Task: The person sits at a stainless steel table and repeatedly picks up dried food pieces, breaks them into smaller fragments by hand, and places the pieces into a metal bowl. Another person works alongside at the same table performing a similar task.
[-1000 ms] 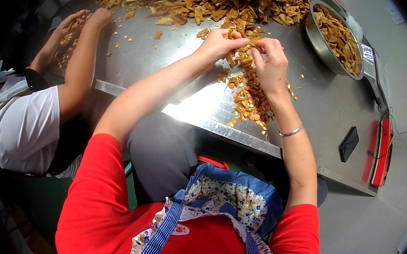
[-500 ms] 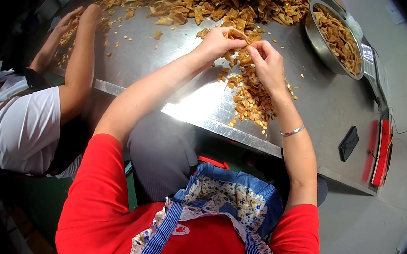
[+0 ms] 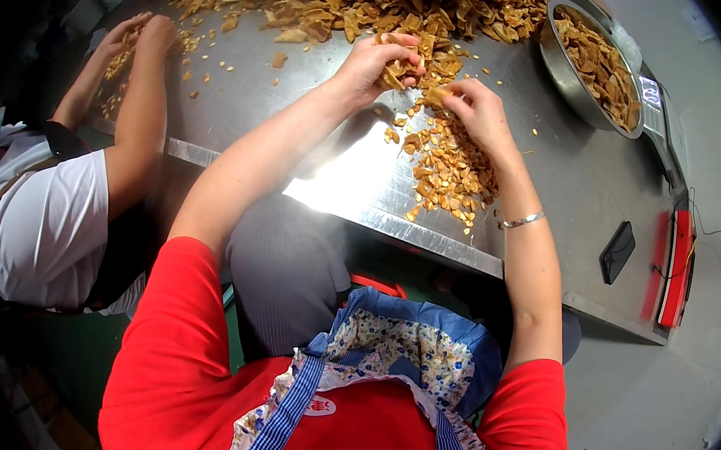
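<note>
My left hand (image 3: pixel 365 69) is closed around several brown dried slices (image 3: pixel 397 76), which look thin and curled. Just to its right, my right hand (image 3: pixel 480 115) pinches a single dried piece (image 3: pixel 434 97) between thumb and fingertips. Both hands hover over the metal table, a short gap between them. Beneath and in front of the right hand spreads a heap of small bits (image 3: pixel 452 180), with pale seeds mixed in. Beyond the hands lies a large pile of dried slices (image 3: pixel 430 13).
A metal bowl (image 3: pixel 566 90) of slices stands at the far right beside a scale display (image 3: pixel 651 94). Further down the steel table (image 3: pixel 242 112) are a black phone-like object (image 3: pixel 617 253) and a red device (image 3: pixel 675 270). At left, a co-worker's hands (image 3: pixel 156 36) work over scattered seeds.
My hands have moved apart; before, they met at one slice. The left now cups several slices, and the right has come slightly lower with a piece.
</note>
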`<state>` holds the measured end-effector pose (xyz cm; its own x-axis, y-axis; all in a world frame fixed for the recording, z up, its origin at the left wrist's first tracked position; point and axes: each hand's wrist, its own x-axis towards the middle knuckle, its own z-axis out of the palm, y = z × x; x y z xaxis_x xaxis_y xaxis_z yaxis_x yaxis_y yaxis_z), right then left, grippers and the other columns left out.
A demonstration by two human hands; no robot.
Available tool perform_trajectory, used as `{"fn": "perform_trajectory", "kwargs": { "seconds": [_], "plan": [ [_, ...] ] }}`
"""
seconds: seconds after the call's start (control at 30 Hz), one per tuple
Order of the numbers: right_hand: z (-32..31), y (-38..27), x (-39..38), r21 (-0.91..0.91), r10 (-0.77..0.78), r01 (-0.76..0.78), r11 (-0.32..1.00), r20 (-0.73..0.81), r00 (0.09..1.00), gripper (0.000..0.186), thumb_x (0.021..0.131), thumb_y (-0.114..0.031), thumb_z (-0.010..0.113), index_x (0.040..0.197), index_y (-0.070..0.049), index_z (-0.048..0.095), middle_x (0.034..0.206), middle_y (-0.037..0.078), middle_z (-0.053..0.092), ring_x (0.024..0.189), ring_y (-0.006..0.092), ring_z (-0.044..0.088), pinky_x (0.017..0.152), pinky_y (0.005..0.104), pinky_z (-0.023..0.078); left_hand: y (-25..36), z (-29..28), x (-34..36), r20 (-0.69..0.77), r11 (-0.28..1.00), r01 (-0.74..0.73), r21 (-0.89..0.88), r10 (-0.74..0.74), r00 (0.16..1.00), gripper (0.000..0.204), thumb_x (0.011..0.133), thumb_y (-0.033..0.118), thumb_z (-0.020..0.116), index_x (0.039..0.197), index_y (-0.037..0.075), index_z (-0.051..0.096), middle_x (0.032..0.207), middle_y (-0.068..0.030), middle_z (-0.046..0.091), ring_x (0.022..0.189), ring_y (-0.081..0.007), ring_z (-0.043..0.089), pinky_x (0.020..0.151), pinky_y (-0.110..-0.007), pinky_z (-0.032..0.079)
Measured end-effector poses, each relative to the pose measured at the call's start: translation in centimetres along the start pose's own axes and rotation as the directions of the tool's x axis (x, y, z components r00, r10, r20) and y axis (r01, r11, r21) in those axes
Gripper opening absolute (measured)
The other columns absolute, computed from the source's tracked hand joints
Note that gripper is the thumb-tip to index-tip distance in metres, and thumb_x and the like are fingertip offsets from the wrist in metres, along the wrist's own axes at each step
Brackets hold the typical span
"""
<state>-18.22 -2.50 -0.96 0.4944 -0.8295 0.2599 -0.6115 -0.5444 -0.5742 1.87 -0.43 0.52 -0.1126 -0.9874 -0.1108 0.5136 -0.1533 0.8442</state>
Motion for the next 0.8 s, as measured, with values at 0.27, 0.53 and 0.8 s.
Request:
{"fn": "perform_trajectory", "kwargs": {
  "seconds": [0.27, 0.53, 0.8],
  "plan": [
    [-0.5, -1.9, 0.1, 0.885, 0.234, -0.427, 0.185, 0.382, 0.894, 0.025, 0.090, -0.024, 0.042, 0.091, -0.003, 0.055, 0.074, 0.000, 0.058, 0.058, 0.0050, 0.046, 0.054, 0.0187, 0.039, -0.9, 1.2, -0.9, 0.109, 0.899, -0.110, 0.425, 0.070, 0.992, 0.027, 0.073, 0.019, 0.067, 0.092, 0.003, 0.056, 0.066, 0.0000, 0.053, 0.058, -0.0071, 0.050, 0.052, -0.020, 0.038],
    [-0.1, -2.2, 0.3, 0.690, 0.265, -0.250, 0.679, 0.088, 0.960, 0.026, 0.084, -0.027, 0.055, 0.089, -0.001, 0.058, 0.075, 0.003, 0.059, 0.064, 0.0064, 0.050, 0.057, 0.0201, 0.041, -0.9, 1.2, -1.0, 0.076, 0.879, -0.105, 0.465, 0.078, 0.994, 0.027, 0.075, 0.023, 0.065, 0.093, 0.005, 0.058, 0.063, 0.0014, 0.052, 0.056, -0.0050, 0.047, 0.048, -0.019, 0.035],
    [0.6, -3.4, -0.2, 0.571, 0.146, -0.068, 0.818, -0.092, 0.985, 0.017, 0.077, -0.013, 0.061, 0.086, 0.002, 0.061, 0.070, 0.004, 0.061, 0.064, 0.0084, 0.055, 0.057, 0.0211, 0.044, -0.6, 1.2, -1.0, 0.144, 0.848, -0.140, 0.512, 0.076, 0.987, 0.022, 0.074, 0.025, 0.065, 0.083, 0.005, 0.058, 0.067, 0.0003, 0.055, 0.058, -0.0054, 0.048, 0.049, -0.019, 0.036]
  ]
}}
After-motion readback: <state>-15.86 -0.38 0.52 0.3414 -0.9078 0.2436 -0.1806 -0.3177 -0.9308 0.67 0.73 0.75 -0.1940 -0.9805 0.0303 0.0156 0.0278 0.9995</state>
